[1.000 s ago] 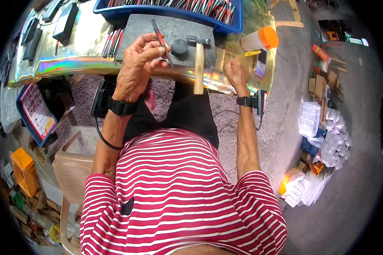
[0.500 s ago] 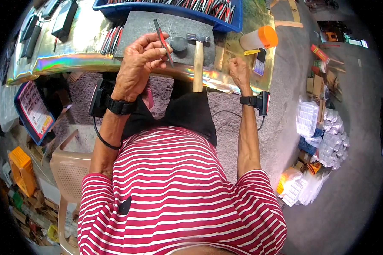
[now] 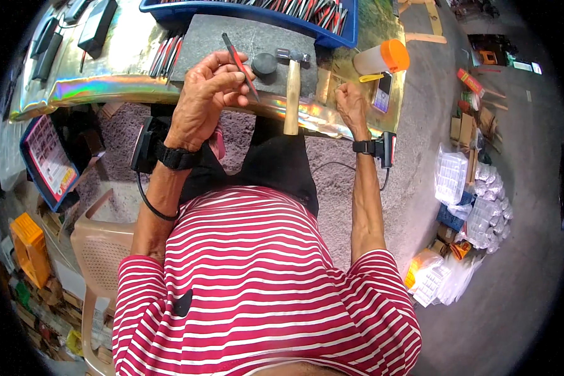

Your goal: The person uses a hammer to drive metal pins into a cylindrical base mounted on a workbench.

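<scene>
My left hand (image 3: 208, 94) is closed on a slim black-and-red tool (image 3: 239, 62), pinched between thumb and fingers and tilted above the front edge of a grey stone slab (image 3: 200, 37). To its right, a round black block (image 3: 264, 64) sits on the slab. Beside that block lies a hammer (image 3: 292, 94), its head on the slab and its wooden handle pointing towards me past the table edge. My right hand (image 3: 352, 103) rests at the gold-covered table's front right, thumb and fingers pinched together. Whatever they hold, if anything, is too small to make out.
A blue tray (image 3: 349, 37) full of similar slim tools stands behind the slab, with several loose ones (image 3: 167, 56) left of it. An orange-lidded jar (image 3: 382, 56), a yellow-handled item (image 3: 371, 78) and a phone (image 3: 383, 93) lie near my right hand. Black boxes (image 3: 97, 28) stand far left.
The slim tool in my left hand has shifted slightly down and to the right at its lower end. My right hand has hardly moved and stays pinched.
</scene>
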`<state>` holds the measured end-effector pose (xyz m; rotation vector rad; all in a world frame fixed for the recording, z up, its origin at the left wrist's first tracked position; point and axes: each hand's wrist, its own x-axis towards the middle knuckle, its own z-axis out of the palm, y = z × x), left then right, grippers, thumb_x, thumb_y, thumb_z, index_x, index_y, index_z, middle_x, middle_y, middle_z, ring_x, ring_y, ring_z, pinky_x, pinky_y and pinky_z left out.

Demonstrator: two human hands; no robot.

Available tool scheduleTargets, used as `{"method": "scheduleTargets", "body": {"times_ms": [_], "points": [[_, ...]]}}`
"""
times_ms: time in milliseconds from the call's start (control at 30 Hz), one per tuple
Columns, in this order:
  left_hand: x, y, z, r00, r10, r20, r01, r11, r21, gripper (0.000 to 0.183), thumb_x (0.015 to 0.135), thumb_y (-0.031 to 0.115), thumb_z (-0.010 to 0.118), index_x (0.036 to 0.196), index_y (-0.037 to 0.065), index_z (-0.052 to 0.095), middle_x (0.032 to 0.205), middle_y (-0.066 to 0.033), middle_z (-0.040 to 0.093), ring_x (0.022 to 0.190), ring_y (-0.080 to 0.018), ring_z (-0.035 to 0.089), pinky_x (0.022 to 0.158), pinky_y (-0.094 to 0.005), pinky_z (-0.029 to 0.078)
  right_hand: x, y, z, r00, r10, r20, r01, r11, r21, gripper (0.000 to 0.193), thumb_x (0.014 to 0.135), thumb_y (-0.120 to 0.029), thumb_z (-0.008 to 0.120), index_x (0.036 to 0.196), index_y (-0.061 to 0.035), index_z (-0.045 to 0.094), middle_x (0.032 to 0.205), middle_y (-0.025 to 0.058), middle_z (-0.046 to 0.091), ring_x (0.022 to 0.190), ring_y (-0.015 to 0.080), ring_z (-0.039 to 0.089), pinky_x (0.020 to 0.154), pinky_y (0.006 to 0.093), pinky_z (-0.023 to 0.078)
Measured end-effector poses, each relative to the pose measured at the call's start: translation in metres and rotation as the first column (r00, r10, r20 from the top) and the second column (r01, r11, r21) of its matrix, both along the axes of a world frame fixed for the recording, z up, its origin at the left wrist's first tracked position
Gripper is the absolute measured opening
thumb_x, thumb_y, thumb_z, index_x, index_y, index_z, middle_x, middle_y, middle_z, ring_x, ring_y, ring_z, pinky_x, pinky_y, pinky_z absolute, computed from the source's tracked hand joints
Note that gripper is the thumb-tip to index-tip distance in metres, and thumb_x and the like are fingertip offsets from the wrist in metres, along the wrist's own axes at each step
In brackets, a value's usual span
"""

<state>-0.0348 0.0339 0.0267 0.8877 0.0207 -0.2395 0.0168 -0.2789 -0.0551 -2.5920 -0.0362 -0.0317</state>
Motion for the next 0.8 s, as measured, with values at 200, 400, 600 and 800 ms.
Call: {"method": "scheduleTargets", "body": {"times_ms": [200,400,600,800], "points": [[-0.001,0.0,0.0,1.0,-0.013,-0.001,0.013,1.0,-0.001,0.031,0.077,0.005,0.053,0.106,-0.002,0.043,0.086,-0.0092,0.055,0.067,-0.0111,0.055,0.054,-0.0202,0.049,0.002,0.0,0.0,1.0,0.018,0.012,-0.017,0.998,-0.063,0.013,0.075,-0.014,0.047,0.075,-0.0004,0.049,0.065,0.0176,0.054,0.062,0.0324,0.055,0.057,0.0396,0.042],[-0.002,0.0,-0.003,1.0,-0.008,-0.014,0.008,1.0,0.003,0.031,0.077,0.005,0.054,0.105,-0.002,0.043,0.086,-0.0095,0.055,0.066,-0.0114,0.055,0.054,-0.0212,0.05,0.0,0.002,0.0,1.0,0.011,0.028,-0.012,0.999,0.034,0.012,0.075,-0.012,0.047,0.075,-0.0004,0.049,0.065,0.0174,0.054,0.063,0.0327,0.055,0.058,0.0403,0.042],[-0.003,-0.001,-0.001,0.999,-0.004,-0.037,0.005,1.0,0.028,0.029,0.077,0.006,0.053,0.104,-0.002,0.044,0.085,-0.009,0.055,0.066,-0.0114,0.054,0.054,-0.0213,0.05,-0.001,0.006,0.003,0.995,0.064,0.07,-0.059,0.996,-0.071,0.011,0.074,-0.012,0.047,0.075,-0.0007,0.047,0.066,0.0187,0.053,0.063,0.0355,0.054,0.057,0.0432,0.041],[-0.006,-0.002,-0.001,0.999,0.003,-0.053,0.0,0.998,0.067,0.029,0.077,0.006,0.054,0.104,-0.001,0.044,0.084,-0.008,0.054,0.066,-0.011,0.054,0.054,-0.021,0.05,-0.001,0.009,0.004,0.981,0.143,0.132,-0.11,0.967,-0.231,0.012,0.074,-0.014,0.047,0.076,-0.0016,0.045,0.065,0.0202,0.052,0.065,0.0376,0.053,0.057,0.0459,0.04]]}}
